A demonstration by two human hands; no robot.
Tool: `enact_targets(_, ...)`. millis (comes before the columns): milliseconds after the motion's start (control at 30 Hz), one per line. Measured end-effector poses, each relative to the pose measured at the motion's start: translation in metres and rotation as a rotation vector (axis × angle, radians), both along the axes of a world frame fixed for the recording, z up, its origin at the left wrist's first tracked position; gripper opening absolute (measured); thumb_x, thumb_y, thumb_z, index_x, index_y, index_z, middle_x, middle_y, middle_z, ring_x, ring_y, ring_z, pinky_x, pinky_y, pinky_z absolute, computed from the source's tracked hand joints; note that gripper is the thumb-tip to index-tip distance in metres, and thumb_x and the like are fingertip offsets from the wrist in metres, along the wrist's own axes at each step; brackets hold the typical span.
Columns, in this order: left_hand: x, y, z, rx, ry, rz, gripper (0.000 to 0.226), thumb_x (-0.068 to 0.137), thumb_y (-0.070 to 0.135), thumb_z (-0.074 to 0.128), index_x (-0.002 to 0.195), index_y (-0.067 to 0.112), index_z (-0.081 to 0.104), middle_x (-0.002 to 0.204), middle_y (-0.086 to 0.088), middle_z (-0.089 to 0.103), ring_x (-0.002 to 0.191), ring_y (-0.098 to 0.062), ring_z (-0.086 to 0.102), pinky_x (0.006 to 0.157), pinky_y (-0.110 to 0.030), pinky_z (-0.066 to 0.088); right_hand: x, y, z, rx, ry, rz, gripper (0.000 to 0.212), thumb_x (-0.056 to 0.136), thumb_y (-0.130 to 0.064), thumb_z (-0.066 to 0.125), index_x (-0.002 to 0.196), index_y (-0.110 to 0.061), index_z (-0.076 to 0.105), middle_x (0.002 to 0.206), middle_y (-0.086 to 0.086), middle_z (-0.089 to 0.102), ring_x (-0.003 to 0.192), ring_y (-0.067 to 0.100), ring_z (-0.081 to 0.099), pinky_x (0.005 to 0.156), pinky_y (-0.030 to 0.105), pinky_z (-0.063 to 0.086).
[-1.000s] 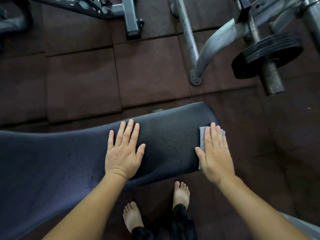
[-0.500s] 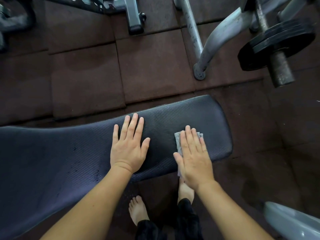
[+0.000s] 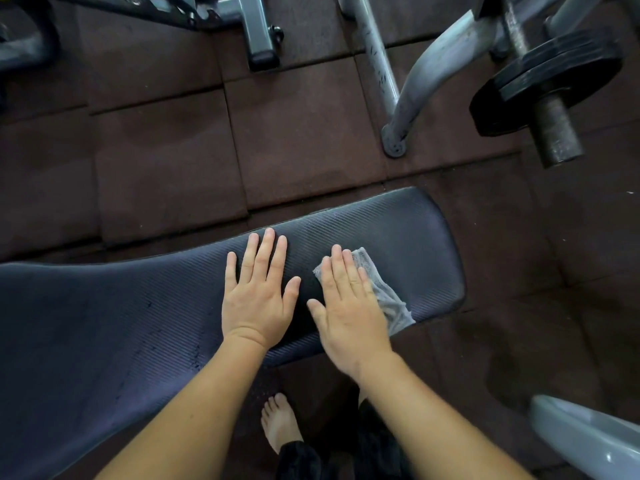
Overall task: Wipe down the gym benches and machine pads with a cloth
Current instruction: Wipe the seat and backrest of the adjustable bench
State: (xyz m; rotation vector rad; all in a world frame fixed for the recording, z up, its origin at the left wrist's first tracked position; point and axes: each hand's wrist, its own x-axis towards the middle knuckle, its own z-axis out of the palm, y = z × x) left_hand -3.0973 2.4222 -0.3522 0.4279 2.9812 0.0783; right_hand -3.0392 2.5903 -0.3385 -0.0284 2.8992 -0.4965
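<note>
Dark rubber floor tiles [image 3: 166,168] all around, with grey machine frames [image 3: 415,81] and a loaded weight plate [image 3: 540,74] up top. From the head cam, the black ribbed bench pad [image 3: 104,323] stretches across the middle. Left hand [image 3: 258,296] lies flat on it, fingers straight and slightly spread, holding nothing. Right hand [image 3: 346,306] is flat too, just beside the left, pressing a grey cloth [image 3: 388,296] onto the pad near its rounded right end. One bare foot [image 3: 278,422] shows below on the floor.

No text, label or number is legible — none anywhere.
</note>
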Motion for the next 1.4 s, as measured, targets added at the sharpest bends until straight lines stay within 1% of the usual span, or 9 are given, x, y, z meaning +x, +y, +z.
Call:
enact_targets(200, 0.000, 0.001, 0.001, 0.007, -0.004, 0.004, 0.070, 0.104, 0.053, 0.026, 0.165, 0.019, 0.024, 0.174, 0.000, 0.014, 0.161, -0.023, 0.010, 0.128, -0.056, 0.011, -0.012, 0.088, -0.006, 0.189, 0.017, 0.158, 0.069, 0.105, -0.043, 0.029, 0.161, -0.004, 0.023, 0.170, 0.014, 0.012, 0.158, 0.028, 0.012, 0.127, 0.045, 0.012)
enact_targets(333, -0.002, 0.001, 0.000, 0.004, 0.001, 0.009, 0.070, 0.103, 0.053, 0.027, 0.165, 0.020, 0.024, 0.174, -0.001, 0.016, 0.160, -0.023, 0.011, 0.128, -0.057, 0.012, -0.011, 0.036, -0.011, 0.085, 0.064, -0.037, 0.074, 0.102, -0.044, 0.036, 0.159, 0.001, 0.025, 0.168, 0.021, 0.016, 0.157, 0.034, 0.012, 0.126, 0.049, 0.010)
enact_targets(533, -0.001, 0.000, 0.000, 0.007, -0.007, 0.004, 0.070, 0.103, 0.052, 0.026, 0.165, 0.020, 0.022, 0.174, -0.001, 0.014, 0.160, -0.022, 0.010, 0.128, -0.056, 0.012, -0.001, 0.008, -0.013, 0.066, 0.084, 0.124, 0.067, 0.105, -0.039, 0.034, 0.162, -0.006, 0.023, 0.171, 0.014, 0.013, 0.158, 0.029, 0.011, 0.126, 0.048, 0.014)
enact_targets(667, 0.000, 0.000, 0.002, 0.008, -0.011, 0.005, 0.069, 0.104, 0.053, 0.026, 0.165, 0.021, 0.021, 0.174, 0.000, 0.014, 0.161, -0.022, 0.007, 0.128, -0.056, 0.010, 0.005, 0.090, -0.011, 0.139, 0.020, -0.077, 0.067, 0.104, -0.038, 0.030, 0.162, -0.005, 0.019, 0.171, 0.013, 0.011, 0.159, 0.028, 0.008, 0.127, 0.047, 0.010)
enact_targets(800, -0.001, 0.000, 0.001, 0.013, -0.020, 0.004, 0.069, 0.104, 0.053, 0.025, 0.166, 0.021, 0.020, 0.174, 0.000, 0.014, 0.161, -0.022, 0.008, 0.128, -0.056, 0.010, -0.007, 0.047, -0.003, 0.136, 0.007, -0.287, 0.072, 0.103, -0.041, 0.029, 0.161, -0.001, 0.016, 0.171, 0.018, 0.006, 0.159, 0.031, 0.002, 0.128, 0.048, 0.005)
enact_targets(1000, 0.000, -0.002, 0.000, 0.003, -0.019, -0.001, 0.069, 0.105, 0.053, 0.025, 0.165, 0.020, 0.021, 0.174, -0.001, 0.013, 0.161, -0.023, 0.009, 0.128, -0.056, 0.011, -0.003, 0.020, -0.010, 0.090, 0.034, 0.042, 0.067, 0.105, -0.036, 0.032, 0.162, -0.003, 0.019, 0.171, 0.017, 0.010, 0.159, 0.031, 0.007, 0.127, 0.051, 0.014)
enact_targets(1200, 0.000, 0.001, 0.001, 0.009, -0.013, 0.006, 0.069, 0.104, 0.052, 0.028, 0.165, 0.020, 0.022, 0.174, 0.000, 0.014, 0.161, -0.023, 0.009, 0.128, -0.056, 0.010, -0.013, 0.134, -0.007, 0.134, -0.058, -0.364, 0.067, 0.104, -0.040, 0.023, 0.163, -0.007, 0.018, 0.172, 0.010, 0.008, 0.159, 0.024, 0.004, 0.128, 0.048, 0.012)
enact_targets(1333, -0.001, 0.000, -0.001, 0.000, -0.021, 0.009, 0.069, 0.104, 0.052, 0.028, 0.165, 0.020, 0.022, 0.174, -0.001, 0.014, 0.161, -0.023, 0.009, 0.128, -0.057, 0.012, -0.066, 0.099, -0.006, 0.139, 0.002, -0.490, 0.069, 0.104, -0.041, 0.026, 0.163, -0.006, 0.016, 0.171, 0.015, 0.009, 0.159, 0.029, 0.005, 0.128, 0.050, 0.009)
enact_targets(1400, -0.001, 0.001, -0.001, 0.002, -0.028, 0.009, 0.069, 0.104, 0.052, 0.028, 0.165, 0.021, 0.022, 0.174, 0.000, 0.014, 0.161, -0.022, 0.009, 0.128, -0.057, 0.013, -0.081, 0.064, -0.006, 0.131, 0.034, -0.369, 0.069, 0.103, -0.040, 0.028, 0.161, -0.003, 0.020, 0.170, 0.018, 0.012, 0.158, 0.033, 0.008, 0.128, 0.052, 0.010)
